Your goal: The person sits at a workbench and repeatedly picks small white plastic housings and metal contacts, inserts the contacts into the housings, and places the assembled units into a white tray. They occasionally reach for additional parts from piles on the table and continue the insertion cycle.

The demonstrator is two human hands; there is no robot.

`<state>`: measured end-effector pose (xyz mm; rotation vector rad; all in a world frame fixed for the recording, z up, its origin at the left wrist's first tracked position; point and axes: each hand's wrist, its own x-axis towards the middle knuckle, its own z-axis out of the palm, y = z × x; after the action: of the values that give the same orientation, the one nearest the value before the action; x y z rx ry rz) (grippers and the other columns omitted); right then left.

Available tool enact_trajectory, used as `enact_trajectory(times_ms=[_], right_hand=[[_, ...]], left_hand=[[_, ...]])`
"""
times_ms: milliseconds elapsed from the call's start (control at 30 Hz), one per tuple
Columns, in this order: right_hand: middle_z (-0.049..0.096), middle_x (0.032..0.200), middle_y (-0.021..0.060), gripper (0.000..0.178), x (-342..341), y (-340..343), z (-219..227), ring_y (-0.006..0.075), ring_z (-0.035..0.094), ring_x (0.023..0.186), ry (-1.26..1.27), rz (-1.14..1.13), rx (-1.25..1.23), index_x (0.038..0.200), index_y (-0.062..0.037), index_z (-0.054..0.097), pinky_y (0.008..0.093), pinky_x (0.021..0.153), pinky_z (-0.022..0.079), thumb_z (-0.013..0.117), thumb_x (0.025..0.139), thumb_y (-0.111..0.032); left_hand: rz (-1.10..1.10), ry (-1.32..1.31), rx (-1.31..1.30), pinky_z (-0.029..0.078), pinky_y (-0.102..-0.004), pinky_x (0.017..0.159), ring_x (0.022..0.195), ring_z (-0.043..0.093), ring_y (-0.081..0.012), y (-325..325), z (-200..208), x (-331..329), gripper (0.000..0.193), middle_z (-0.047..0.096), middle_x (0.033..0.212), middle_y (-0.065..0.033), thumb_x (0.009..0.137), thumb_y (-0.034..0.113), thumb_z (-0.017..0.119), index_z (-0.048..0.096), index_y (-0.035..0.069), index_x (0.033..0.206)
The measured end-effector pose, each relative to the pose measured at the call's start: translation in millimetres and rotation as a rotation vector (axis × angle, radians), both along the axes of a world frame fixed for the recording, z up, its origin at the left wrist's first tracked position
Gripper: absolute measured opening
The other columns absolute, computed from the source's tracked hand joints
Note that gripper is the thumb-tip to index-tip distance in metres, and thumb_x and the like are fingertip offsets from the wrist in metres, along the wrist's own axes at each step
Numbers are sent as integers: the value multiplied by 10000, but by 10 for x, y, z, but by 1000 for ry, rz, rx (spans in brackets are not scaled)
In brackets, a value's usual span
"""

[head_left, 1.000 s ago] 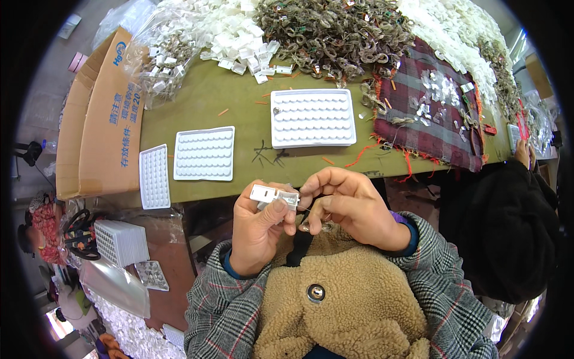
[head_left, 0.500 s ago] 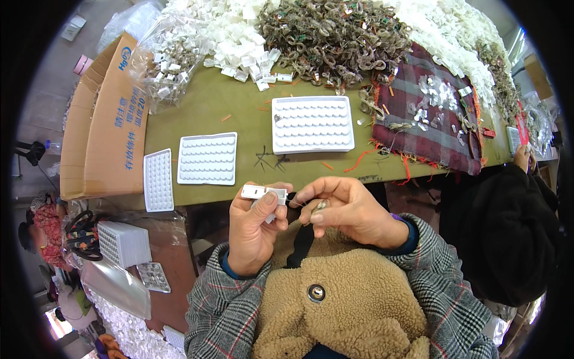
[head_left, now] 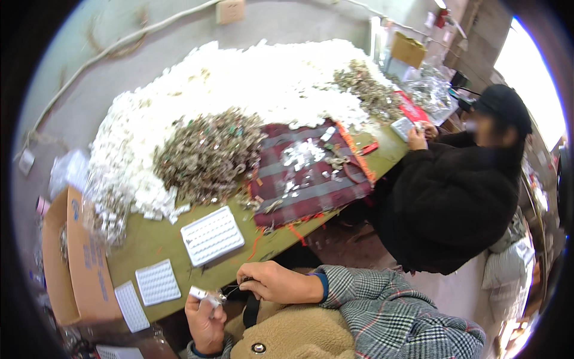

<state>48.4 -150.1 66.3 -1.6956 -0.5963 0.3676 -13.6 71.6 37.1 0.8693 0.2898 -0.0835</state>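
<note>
Piece of white plastic [head_left: 200, 293], pinched between thumb and fingers of the left hand [head_left: 204, 324], sits by the near edge of the table [head_left: 146, 242]; a slack pinch could drop it lapward. Thin strand [head_left: 232, 289] runs from beside it to the right hand [head_left: 272, 282], whose fingertips grasp it; an uneven pull could snag it. Left forearm is cut off below; blur hides whether strand and piece join; anything else in the right fingertips cannot be told.

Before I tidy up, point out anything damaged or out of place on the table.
The plaid cloth looks frayed: loose orange-red threads trail from its near edge. Small pale pieces lie scattered on it.
</note>
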Motion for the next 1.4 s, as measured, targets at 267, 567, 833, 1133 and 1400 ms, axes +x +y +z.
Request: enact_trajectory(times_ms=[267, 567, 833, 1133, 1400], right_hand=[[584, 800, 55, 58, 521, -1081, 246, 105, 566, 605, -203, -761, 35, 911, 10, 646, 252, 541, 458, 679, 882, -26], [644, 679, 8, 131, 1630, -2382, 65, 45, 541, 565, -151, -873, -139, 886, 47, 700, 208, 508, 415, 747, 832, -64], [631, 905, 145, 230, 1566, -2114, -64, 230, 633, 708, -575, -1069, -541, 928, 33, 656, 326, 662, 500, 786, 765, -63], [646, 837, 143, 98, 1679, -2088, -269, 236, 650, 717, -380, -980, -568, 861, 39, 667, 335, 671, 513, 711, 795, -20], [658, 854, 123, 73, 1213, -1866, -182, 226, 656, 747, -627, -964, -419, 884, 28, 673, 315, 680, 511, 699, 816, 19]], left_hand=[[-100, -67, 45, 412, -206, 417, 553, 519, -81, 64, -105, 0, 279, 651, 926, -122, 964, 246, 667, 531, 40, 1095], [-119, 38, 22, 454, -242, 448, 557, 558, -112, -79, -22, 104, 230, 671, 895, -136, 969, 207, 646, 575, 2, 1044], [-183, -19, 20, 447, -225, 448, 567, 559, -105, -52, -34, 124, 350, 667, 882, -117, 925, 272, 718, 559, 6, 1087], [-137, 52, -104, 535, -274, 476, 556, 636, -173, 36, -152, 101, 377, 698, 892, -199, 886, 161, 748, 576, -8, 1176], [-154, 80, -81, 547, -275, 492, 616, 659, -169, 23, -162, 139, 365, 700, 921, -185, 867, 160, 770, 584, 5, 1140]])
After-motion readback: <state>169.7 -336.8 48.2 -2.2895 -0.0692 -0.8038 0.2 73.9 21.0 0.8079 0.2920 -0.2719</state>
